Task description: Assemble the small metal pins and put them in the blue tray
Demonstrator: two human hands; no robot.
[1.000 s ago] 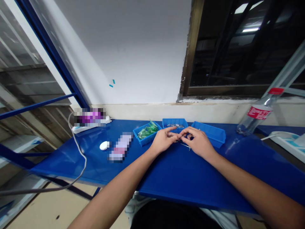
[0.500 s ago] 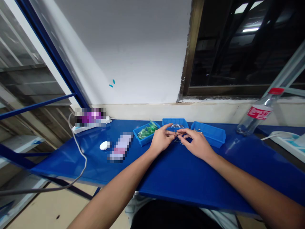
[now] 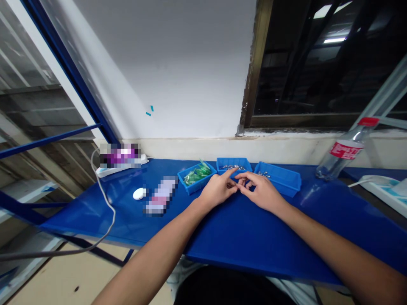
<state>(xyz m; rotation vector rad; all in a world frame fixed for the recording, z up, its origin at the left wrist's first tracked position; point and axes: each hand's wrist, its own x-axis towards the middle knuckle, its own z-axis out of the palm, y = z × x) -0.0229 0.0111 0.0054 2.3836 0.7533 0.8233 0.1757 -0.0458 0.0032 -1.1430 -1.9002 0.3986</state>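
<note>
My left hand (image 3: 216, 189) and my right hand (image 3: 261, 191) meet at their fingertips just above the blue table, in front of the bins. Both are curled in a pinch; whatever they hold, if anything, is too small and hidden to make out. Right behind my fingers is the middle blue bin (image 3: 233, 161), with small shiny metal pieces (image 3: 233, 167) inside. Left of my left hand stands a blue bin (image 3: 190, 189) of green packets (image 3: 200, 173). Beyond my right hand sits another blue bin (image 3: 288, 180), holding a few small metal pieces (image 3: 263, 173) at its left end.
On the left of the table (image 3: 241, 241) lie a blurred-out flat item (image 3: 161, 195), a white oval object (image 3: 139, 193) and a power strip (image 3: 122, 166) with its cable (image 3: 112, 212). A clear bottle (image 3: 346, 150) with a red cap stands at the right.
My left hand has shifted slightly down and right, and my fingers have curled closer together. Thin metal pieces seen under my fingertips before are now out of sight.
</note>
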